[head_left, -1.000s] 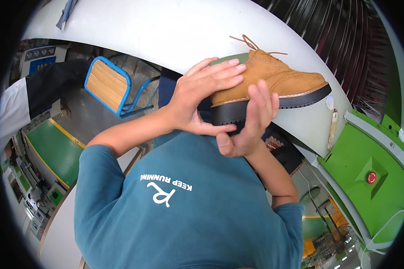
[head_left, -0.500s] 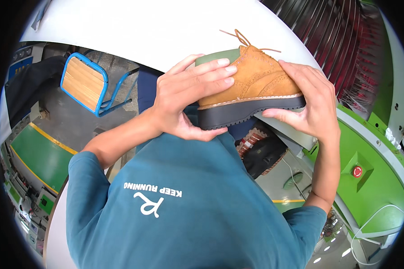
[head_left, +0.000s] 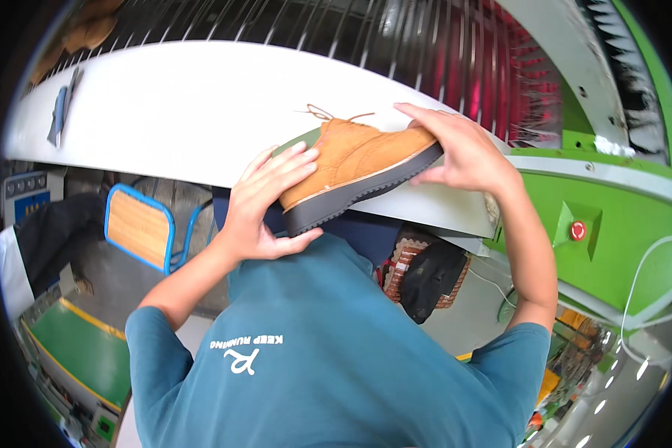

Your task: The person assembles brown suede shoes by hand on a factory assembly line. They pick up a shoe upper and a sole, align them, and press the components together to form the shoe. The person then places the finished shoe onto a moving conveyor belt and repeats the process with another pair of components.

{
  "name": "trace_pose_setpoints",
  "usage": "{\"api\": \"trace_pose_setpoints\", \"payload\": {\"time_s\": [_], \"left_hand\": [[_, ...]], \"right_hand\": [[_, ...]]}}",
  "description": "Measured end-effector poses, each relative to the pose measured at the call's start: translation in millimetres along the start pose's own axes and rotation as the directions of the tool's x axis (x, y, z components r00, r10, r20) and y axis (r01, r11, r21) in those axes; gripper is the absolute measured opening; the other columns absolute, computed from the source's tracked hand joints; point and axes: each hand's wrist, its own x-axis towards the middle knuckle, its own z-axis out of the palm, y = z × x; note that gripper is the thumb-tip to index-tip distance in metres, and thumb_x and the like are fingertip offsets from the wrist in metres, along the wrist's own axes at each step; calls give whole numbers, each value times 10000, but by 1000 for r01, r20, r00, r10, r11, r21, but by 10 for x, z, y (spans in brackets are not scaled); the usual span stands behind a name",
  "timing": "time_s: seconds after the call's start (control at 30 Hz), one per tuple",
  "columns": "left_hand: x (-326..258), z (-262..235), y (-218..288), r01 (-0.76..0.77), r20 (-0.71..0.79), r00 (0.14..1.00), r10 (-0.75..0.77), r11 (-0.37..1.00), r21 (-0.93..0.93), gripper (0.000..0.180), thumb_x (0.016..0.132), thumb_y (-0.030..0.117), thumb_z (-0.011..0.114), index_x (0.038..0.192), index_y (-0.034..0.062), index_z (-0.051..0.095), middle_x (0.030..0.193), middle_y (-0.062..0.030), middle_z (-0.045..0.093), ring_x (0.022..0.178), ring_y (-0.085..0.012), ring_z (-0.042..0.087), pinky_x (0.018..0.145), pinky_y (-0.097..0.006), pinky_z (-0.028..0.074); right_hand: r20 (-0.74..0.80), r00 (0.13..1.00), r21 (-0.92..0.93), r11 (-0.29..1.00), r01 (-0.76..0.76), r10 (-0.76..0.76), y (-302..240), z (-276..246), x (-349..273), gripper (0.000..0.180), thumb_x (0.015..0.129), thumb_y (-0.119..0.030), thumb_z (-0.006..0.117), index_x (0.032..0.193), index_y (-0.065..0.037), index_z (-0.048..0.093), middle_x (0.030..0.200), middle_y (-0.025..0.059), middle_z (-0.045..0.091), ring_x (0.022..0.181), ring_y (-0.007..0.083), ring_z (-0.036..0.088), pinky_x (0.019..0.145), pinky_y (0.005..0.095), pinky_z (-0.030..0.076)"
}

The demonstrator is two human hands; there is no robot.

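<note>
A tan suede lace-up shoe (head_left: pixel 362 155) with a thick black ridged sole and green lining is held between my hands above the white worktop. Its toe points right and is tilted up, while its loose brown laces stick up at the top. My left hand (head_left: pixel 255 201) is closed around the heel end, fingers spread along the upper and thumb under the sole. Around the toe is my right hand (head_left: pixel 467 153), its thumb by the sole's edge and its fingers on the far side, partly hidden by the shoe.
The white worktop (head_left: pixel 164 97) runs across in front of me, with a dark pen-like tool (head_left: pixel 61 112) at its left. Beyond lie metal rollers (head_left: pixel 336 30). A green machine with a red button (head_left: pixel 577 231) stands right. A blue-framed stool (head_left: pixel 138 226) is left, a basket (head_left: pixel 405 261) below.
The shoe has tilted, toe end up, and both hands have moved with it, still holding it. The view has shifted, so more of the worktop and rollers shows.
</note>
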Motion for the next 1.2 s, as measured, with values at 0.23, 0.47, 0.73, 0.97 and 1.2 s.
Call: {"api": "trace_pose_setpoints", "payload": {"time_s": [0.23, 0.47, 0.73, 0.97, 1.2], "left_hand": [[453, -82, 422, -186, -245, 955, 167, 981, -58, 1082, 718, 273, 1047, 1594, 6, 472, 1549, -248, 624, 1410, -426, 639, 1213, -546, 478], [141, -733, 85, 152, -323, 924, -207, 970, -188, 1039, 564, 283, 1121, 1440, -12, 646, 1419, -140, 703, 1275, -249, 707, 1093, -391, 579], [-167, -1153, -613, 201, -69, 978, -195, 975, 97, 850, 583, 238, 1091, 1314, 35, 706, 1231, -103, 788, 1167, -251, 754, 1051, -380, 581], [336, -1061, 11, -27, 306, 940, -152, 860, 510, 1059, 567, 640, 1020, 1327, -19, 689, 1142, -203, 784, 1016, -410, 775, 926, -435, 617], [260, -1006, -87, -184, 182, 977, 111, 869, 459, 1041, 582, 640, 1012, 1313, -44, 725, 1012, -222, 791, 923, -412, 797, 846, -444, 636]], "right_hand": [[-414, 821, 131, 867, 482, -393, -993, -727, 209, 1103, 615, -165, 1037, 1576, -27, 515, 1420, 224, 678, 1112, 317, 752, 1001, 439, 599], [-493, 810, 104, 904, 416, -316, -980, -129, 418, 1513, 477, -504, 1074, 1702, -34, 321, 1740, 225, 366, 1542, 379, 408, 1266, 515, 367], [-392, 919, 354, 927, 121, 30, -945, 1032, 477, 1266, 588, -369, 1044, 1687, -165, 449, 1612, 202, 432, 1511, 430, 422, 1235, 539, 432], [-554, 832, 229, 960, 163, -9, -1146, 1032, 460, 1153, 582, -354, 1039, 1605, -112, 566, 1530, 203, 484, 1365, 423, 492, 1128, 544, 478], [-627, 778, 211, 954, 212, -34, -1129, 1079, 474, 1124, 553, -352, 1046, 1558, -86, 622, 1492, 222, 509, 1324, 419, 512, 1101, 530, 485]]}}
